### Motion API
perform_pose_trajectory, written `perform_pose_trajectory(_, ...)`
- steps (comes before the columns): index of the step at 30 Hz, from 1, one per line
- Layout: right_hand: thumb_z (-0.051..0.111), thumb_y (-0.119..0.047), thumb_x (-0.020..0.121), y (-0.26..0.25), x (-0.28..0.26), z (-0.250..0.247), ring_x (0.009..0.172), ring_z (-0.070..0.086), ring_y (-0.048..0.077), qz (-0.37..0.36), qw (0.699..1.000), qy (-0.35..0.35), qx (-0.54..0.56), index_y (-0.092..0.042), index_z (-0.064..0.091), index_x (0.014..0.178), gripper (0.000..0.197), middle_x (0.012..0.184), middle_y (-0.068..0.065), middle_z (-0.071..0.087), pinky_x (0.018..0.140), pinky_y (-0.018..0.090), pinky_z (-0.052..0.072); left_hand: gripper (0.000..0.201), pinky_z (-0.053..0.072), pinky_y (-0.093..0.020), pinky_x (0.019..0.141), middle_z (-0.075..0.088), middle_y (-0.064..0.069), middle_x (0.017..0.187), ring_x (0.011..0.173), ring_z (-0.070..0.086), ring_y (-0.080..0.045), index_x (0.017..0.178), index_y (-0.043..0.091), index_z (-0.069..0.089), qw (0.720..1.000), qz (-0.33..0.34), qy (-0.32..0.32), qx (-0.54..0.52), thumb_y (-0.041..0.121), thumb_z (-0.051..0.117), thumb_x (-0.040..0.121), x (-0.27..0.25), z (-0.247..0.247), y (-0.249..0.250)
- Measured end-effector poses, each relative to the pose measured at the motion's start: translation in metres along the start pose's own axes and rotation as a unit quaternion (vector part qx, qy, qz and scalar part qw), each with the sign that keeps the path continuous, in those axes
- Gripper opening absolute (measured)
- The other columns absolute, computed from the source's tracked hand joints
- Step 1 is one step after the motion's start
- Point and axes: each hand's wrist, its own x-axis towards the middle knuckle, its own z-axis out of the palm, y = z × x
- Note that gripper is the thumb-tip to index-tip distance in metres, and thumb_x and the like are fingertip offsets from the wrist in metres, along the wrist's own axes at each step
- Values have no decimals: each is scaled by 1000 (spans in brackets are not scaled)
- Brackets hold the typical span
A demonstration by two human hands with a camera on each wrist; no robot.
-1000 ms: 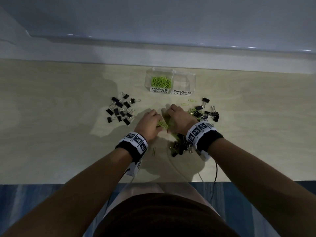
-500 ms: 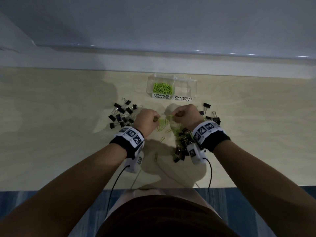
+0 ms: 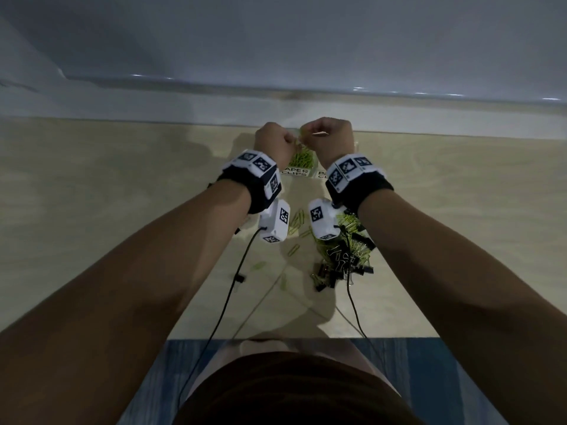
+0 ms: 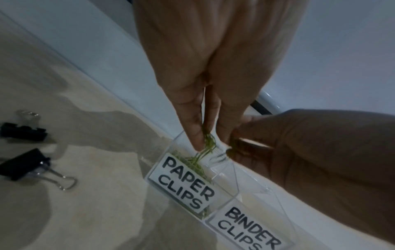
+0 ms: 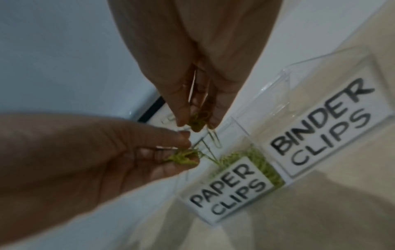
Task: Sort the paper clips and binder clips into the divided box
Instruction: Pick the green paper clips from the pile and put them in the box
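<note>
Left hand [image 3: 274, 145]: we pinch a bunch of green paper clips [image 4: 208, 145] over the PAPER CLIPS compartment [image 4: 183, 184].
Right hand [image 3: 329, 139]: we pinch another bunch [image 5: 197, 125] just beside it.
Divided box [image 5: 284, 74]: at the desk's [image 3: 122, 185] far edge.
Mixed pile [image 3: 345, 259]: nearer us.

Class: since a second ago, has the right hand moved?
Yes. The right hand went from the mixed clip pile forward to above the divided box.

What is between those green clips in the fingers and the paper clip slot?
Nothing visible. Both hands pinch paper clips directly over the open slot, which already holds clips.
</note>
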Motion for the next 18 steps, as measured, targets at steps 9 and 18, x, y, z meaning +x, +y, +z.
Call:
perform_pose_trajectory(9, 65, 0, 81, 39, -56, -48, 75, 65, 8, -108, 963, -116, -216, -12, 70, 91, 16, 86, 1, 70, 75, 18, 54, 29, 49, -25, 82, 68, -7, 108, 91, 64, -16, 113, 10, 64, 989, 95, -99, 58, 13, 65, 84, -59, -15, -39)
perform_pose_trajectory(18, 65, 1, 76, 113, -125, -94, 79, 60, 18, -123, 907, -210, -343, -15, 69, 96, 26, 97, 3, 63, 76, 32, 54, 29, 49, -29, 87, 56, -2, 114, 94, 56, -14, 115, 13, 61, 935, 209, -262, 115, 16, 62, 86, -139, 66, -53)
